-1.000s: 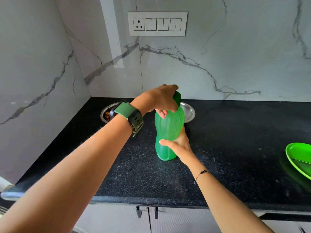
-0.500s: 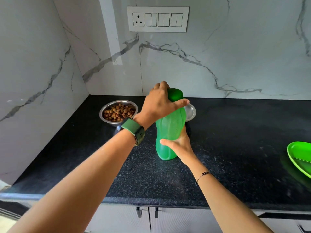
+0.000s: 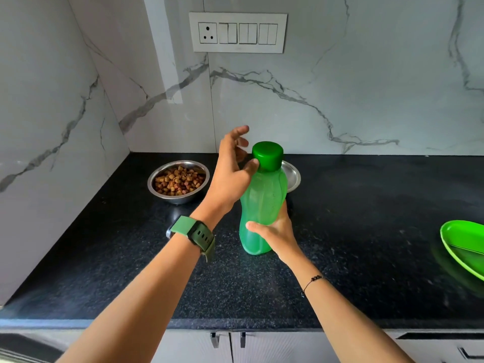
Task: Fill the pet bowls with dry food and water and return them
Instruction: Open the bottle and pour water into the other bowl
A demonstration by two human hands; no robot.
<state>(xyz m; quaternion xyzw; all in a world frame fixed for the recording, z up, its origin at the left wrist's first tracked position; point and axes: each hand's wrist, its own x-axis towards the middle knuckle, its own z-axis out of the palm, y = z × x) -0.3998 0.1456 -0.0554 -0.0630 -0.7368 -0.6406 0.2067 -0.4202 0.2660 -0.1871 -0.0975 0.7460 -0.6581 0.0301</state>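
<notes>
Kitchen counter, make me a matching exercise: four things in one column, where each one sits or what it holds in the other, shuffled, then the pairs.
Things:
1. green bottle
2. steel bowl
3. green plate
4. switch panel

Descriptions:
A. on the marble wall
B. holds dry kibble
C. gripped low by the right hand, cap on
D. at the counter's right edge, partly out of frame

Pairs: 1-C, 2-B, 3-D, 4-A

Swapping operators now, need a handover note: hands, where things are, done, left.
Left hand: open, fingers spread beside the cap, thumb touching the bottle neck.
Right hand: grips the bottle low down, upright on the counter.
Food bowl: filled with dry food, back left.
Second bowl: behind the bottle, mostly hidden; contents cannot be seen.
Done: dry food. Cap is on.
Left: confirm water in second bowl, return both bowls.
</notes>
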